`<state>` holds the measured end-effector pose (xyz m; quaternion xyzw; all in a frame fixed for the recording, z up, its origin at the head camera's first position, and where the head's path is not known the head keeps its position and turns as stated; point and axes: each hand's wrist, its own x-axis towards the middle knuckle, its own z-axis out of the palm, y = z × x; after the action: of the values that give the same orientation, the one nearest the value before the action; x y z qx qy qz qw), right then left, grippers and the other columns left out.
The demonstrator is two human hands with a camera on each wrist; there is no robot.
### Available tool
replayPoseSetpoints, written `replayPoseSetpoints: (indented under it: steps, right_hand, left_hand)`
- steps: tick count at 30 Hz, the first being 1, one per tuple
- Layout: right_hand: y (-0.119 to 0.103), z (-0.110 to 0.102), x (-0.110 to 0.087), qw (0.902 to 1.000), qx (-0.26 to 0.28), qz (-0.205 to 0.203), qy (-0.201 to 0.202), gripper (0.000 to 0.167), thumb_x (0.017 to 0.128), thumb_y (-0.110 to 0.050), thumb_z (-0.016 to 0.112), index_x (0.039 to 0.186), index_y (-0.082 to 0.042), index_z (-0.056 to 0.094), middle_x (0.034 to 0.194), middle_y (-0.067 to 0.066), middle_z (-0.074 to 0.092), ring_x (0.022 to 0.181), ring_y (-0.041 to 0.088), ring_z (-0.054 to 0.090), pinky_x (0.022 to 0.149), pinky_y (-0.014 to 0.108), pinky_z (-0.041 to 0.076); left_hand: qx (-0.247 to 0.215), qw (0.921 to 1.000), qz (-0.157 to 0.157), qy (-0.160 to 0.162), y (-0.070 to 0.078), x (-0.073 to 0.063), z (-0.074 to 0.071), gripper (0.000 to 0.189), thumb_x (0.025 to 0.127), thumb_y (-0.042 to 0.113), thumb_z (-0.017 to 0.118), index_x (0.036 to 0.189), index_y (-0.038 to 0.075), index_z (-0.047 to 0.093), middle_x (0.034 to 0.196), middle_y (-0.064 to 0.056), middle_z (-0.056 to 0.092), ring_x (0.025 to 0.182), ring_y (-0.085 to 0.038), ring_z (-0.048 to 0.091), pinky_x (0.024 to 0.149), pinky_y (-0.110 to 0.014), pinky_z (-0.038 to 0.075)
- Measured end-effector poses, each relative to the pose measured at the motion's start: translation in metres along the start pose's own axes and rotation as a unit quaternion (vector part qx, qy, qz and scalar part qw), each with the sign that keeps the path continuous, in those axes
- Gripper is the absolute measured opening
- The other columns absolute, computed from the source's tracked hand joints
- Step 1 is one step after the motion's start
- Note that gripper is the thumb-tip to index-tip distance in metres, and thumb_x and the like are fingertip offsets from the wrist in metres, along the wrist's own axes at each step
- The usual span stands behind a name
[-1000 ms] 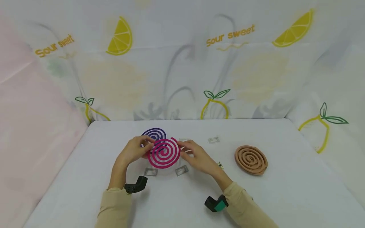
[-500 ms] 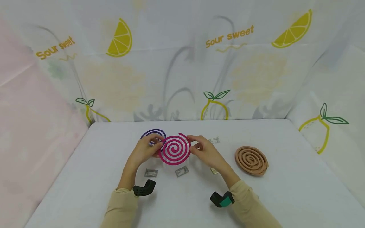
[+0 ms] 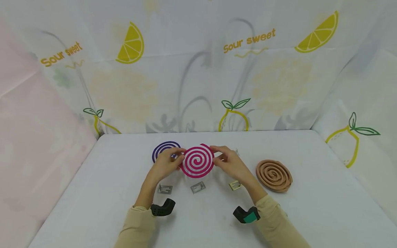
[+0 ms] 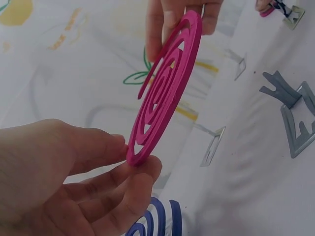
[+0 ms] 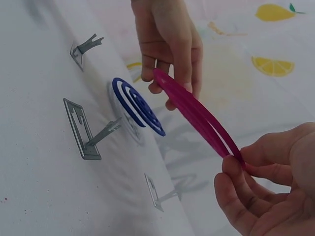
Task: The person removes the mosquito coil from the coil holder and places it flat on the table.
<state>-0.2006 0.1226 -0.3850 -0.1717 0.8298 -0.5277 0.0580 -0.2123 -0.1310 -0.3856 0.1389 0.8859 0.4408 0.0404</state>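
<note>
Between both hands a pink mosquito coil (image 4: 181, 78) stands tilted up above the table. My left hand (image 3: 164, 167) pinches its left edge between thumb and fingers. On the opposite edge my right hand (image 3: 231, 165) grips it the same way. Behind the left hand, a blue mosquito coil (image 4: 175, 216) is raised above the table, partly hidden in the head view. Thin metal stands with forked uprights lie around: a grey stand (image 5: 104, 132), another near the left wrist (image 3: 165, 189), and a gold-coloured one (image 3: 235, 185) beneath the right forearm.
A thick brown spiral coil (image 3: 273, 175) lies on the white table (image 3: 198, 224) to the right of my right arm. Black devices are strapped at both wrists. A cloth backdrop (image 3: 198, 75) printed with lemons rises behind the table's far edge.
Both hands have carried the pink coil to the right and slightly away. More of the blue coil and the gold-coloured stand shows, while the right hand covers more of the back right stand.
</note>
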Motion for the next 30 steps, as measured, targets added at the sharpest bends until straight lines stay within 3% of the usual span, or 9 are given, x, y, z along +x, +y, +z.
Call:
replayPoseSetpoints:
  steps: [7, 21, 24, 30]
  right_hand:
    - [0.003, -0.007, 0.0, 0.9999, 0.001, -0.004, 0.01, 0.045, 0.091, -0.007, 0.057, 0.136, -0.009, 0.05, 0.132, 0.013, 0.052, 0.092, 0.02, 0.063, 0.078, 0.029, 0.052]
    - [-0.002, -0.019, -0.002, 0.9995, -0.012, 0.002, 0.028, 0.045, 0.091, -0.004, 0.055, 0.136, -0.007, 0.049, 0.129, 0.015, 0.053, 0.087, 0.02, 0.061, 0.076, 0.033, 0.051]
    - [0.001, -0.023, -0.001, 0.9994, -0.017, 0.002, 0.03, 0.046, 0.091, -0.004, 0.054, 0.137, -0.006, 0.048, 0.128, 0.015, 0.053, 0.087, 0.02, 0.06, 0.074, 0.029, 0.048]
    - [0.006, -0.03, -0.001, 0.9993, -0.023, 0.009, 0.026, 0.045, 0.09, -0.004, 0.053, 0.135, -0.007, 0.05, 0.126, 0.015, 0.053, 0.087, 0.02, 0.06, 0.076, 0.033, 0.051]
  left_hand:
    - [-0.008, 1.0, 0.002, -0.004, 0.006, 0.001, 0.005, 0.031, 0.094, 0.017, 0.058, 0.124, 0.01, 0.06, 0.104, -0.01, 0.061, 0.066, -0.012, 0.061, 0.06, -0.025, 0.05]
    - [-0.032, 0.9992, 0.023, -0.002, 0.012, 0.004, 0.02, 0.035, 0.093, 0.011, 0.058, 0.128, 0.008, 0.057, 0.11, -0.013, 0.061, 0.079, -0.028, 0.067, 0.062, -0.022, 0.051]
    - [-0.037, 0.9987, 0.034, 0.001, 0.014, 0.005, 0.023, 0.036, 0.092, 0.009, 0.059, 0.128, 0.006, 0.056, 0.109, -0.014, 0.061, 0.079, -0.024, 0.067, 0.062, -0.023, 0.052]
    - [-0.043, 0.9982, 0.039, 0.011, 0.017, 0.009, 0.03, 0.036, 0.09, 0.008, 0.061, 0.126, 0.006, 0.057, 0.105, -0.012, 0.06, 0.077, -0.016, 0.067, 0.061, -0.025, 0.054]
